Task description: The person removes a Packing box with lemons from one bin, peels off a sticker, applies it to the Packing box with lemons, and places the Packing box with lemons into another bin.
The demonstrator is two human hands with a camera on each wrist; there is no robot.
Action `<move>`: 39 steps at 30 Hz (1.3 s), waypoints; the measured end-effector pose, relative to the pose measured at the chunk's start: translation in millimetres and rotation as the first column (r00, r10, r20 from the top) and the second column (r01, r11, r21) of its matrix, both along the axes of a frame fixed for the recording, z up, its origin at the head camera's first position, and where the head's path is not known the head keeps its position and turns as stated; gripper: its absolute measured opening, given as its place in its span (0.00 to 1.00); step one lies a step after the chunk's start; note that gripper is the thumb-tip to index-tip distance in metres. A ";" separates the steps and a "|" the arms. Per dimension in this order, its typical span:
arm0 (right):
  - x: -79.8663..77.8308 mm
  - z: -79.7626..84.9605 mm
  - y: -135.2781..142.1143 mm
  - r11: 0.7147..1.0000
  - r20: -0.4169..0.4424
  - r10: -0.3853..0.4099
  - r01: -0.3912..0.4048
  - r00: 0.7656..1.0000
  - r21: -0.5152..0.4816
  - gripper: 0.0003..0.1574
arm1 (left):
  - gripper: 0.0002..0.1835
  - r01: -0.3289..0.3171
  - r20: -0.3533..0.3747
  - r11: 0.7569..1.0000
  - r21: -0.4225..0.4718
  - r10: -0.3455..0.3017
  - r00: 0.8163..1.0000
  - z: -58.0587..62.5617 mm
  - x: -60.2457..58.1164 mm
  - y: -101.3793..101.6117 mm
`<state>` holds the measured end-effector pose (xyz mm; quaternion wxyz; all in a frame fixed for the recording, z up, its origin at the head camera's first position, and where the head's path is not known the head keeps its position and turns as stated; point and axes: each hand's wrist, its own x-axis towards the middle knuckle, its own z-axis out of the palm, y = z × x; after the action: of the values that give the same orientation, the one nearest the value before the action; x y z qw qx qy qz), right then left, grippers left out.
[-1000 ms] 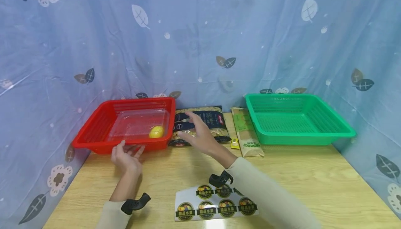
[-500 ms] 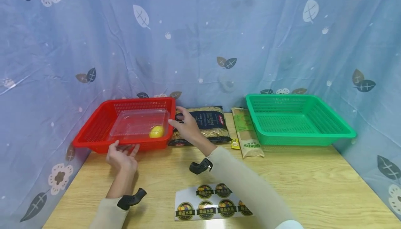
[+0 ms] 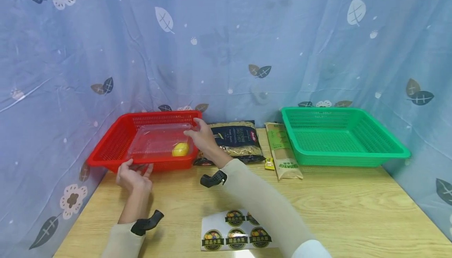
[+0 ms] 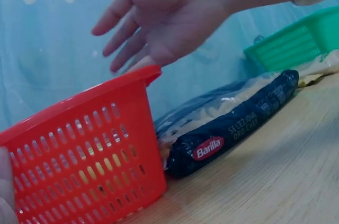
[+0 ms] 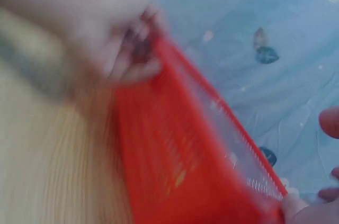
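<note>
A red plastic basket [image 3: 113, 142] stands at the left, holding a clear plastic tray or box [image 3: 150, 139] and a yellow lemon-like fruit [image 3: 181, 149]. My left hand [image 3: 135, 178] grips the basket's front rim, thumb on top and fingers curled against the outer wall, as the right wrist view also shows. Over the basket's right rim reaches my right hand [image 3: 205, 137], its fingers spread and nothing held in them. In the left wrist view this right hand [image 4: 169, 20] hovers just above the basket's corner; whether it touches the rim I cannot tell.
Right of the basket lies a Barilla pasta bag [image 3: 236, 136], then a small yellow packet [image 3: 269, 164] and a long paper-like package [image 3: 284, 150]. A green basket [image 3: 353, 159] stands at the right. A sticker sheet [image 3: 226, 232] lies in front; a patterned curtain [image 3: 226, 46] hangs behind.
My right hand has moved left, from above the pasta bag to the red basket's right rim. The left hand has shifted slightly left along the front rim. The basket looks unmoved.
</note>
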<state>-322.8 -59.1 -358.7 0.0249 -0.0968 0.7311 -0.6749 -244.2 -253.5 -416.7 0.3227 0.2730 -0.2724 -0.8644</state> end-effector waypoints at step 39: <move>0.1 9.0 -66.9 0.679 0.077 -0.038 -0.031 0.996 0.734 0.53 | 0.09 0.023 -0.047 0.998 0.054 -0.021 0.999 0.0 -0.7 -2.9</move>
<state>-322.7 -126.0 -349.8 0.0916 -0.0484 0.9387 -0.3289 -244.9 -256.4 -416.7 0.3119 0.2584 -0.2441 -0.8811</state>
